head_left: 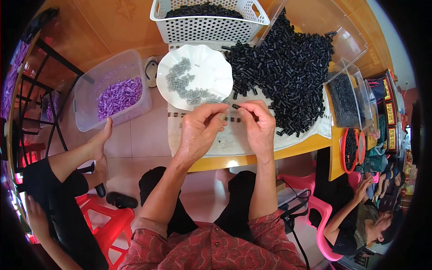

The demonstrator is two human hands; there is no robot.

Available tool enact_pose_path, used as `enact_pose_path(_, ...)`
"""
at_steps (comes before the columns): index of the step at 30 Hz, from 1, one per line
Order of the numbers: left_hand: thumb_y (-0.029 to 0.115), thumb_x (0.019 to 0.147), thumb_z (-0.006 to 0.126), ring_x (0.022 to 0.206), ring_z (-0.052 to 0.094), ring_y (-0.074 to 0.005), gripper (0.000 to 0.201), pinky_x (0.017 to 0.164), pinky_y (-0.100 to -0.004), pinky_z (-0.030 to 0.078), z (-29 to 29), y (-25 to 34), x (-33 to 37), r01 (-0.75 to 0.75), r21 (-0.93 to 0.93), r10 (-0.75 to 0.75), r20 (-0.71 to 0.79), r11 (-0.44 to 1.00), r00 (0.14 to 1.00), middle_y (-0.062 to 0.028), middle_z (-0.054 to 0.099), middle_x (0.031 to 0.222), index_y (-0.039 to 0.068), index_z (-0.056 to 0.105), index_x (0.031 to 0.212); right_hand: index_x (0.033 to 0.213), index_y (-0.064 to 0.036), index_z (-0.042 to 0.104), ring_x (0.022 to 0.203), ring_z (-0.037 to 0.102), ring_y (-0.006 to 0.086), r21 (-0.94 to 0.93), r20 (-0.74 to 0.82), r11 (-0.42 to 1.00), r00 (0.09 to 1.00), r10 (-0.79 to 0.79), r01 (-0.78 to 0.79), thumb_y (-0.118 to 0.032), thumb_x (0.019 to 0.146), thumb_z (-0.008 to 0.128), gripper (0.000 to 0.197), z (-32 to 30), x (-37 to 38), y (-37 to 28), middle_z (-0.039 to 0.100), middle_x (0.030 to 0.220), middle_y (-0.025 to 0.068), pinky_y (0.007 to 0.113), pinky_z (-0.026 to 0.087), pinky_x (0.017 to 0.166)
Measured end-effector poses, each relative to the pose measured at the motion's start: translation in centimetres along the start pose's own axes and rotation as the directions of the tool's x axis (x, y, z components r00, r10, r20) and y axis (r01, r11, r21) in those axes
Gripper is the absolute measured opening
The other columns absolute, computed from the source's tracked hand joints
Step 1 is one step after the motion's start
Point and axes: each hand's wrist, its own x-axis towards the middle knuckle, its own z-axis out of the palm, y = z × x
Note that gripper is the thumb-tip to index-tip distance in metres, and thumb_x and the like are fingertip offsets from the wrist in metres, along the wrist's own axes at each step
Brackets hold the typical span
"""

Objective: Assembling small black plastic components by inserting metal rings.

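Observation:
Over the front of the cloth-covered table, my two hands are close together with a small gap between them. A short black plastic tube (236, 106) sticks out from the thumb and fingertips of my right hand (258, 126), its end turned toward my left. My left hand (200, 128) is closed in a pinch; what it holds, if anything, is too small to make out. Just beyond it stands a white wavy-rimmed plate (211, 58) with small clear, spring-like pieces (180, 76) on it. A large heap of black tubes (288, 67) spreads to the right.
A white perforated basket (211, 32) of black pieces stands at the back. Clear boxes (346, 99) and a red basket (349, 150) are on the right. A tub of purple pieces (112, 96) sits on the floor at left. People sit on both sides; a red stool (105, 222) is lower left.

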Motion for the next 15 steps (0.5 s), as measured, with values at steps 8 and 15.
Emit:
enact_pose_path(8,-0.006,0.090,0.062,0.083,0.063,-0.0082,0.026,0.074,-0.0238,0.054,0.39,-0.57,0.01,0.006,-0.216,0.020,0.119,0.976,0.993,-0.0026,0.065,0.096,0.002,0.068,0.114,0.099,0.0027,0.069,0.085,0.060,0.0121,0.224,0.125,0.974,0.991,-0.045,0.016,0.001,0.089,0.064,0.011,-0.58,-0.60,-0.35,0.064,0.096,0.0063,0.023,0.047,0.074)
enact_pose_path(15,0.000,0.092,0.064,0.080,0.063,-0.0089,0.021,0.073,-0.0235,0.054,0.04,-0.52,0.07,-0.012,-0.229,0.043,0.134,0.973,0.990,-0.0035,0.065,0.096,0.002,0.069,0.112,0.099,0.0020,0.069,0.085,0.060,0.0118,0.206,0.164,0.978,0.986,-0.032,-0.002,0.001,0.088,0.066,0.012,-0.81,-0.88,-0.63,0.064,0.095,0.0062,0.022,0.047,0.074)
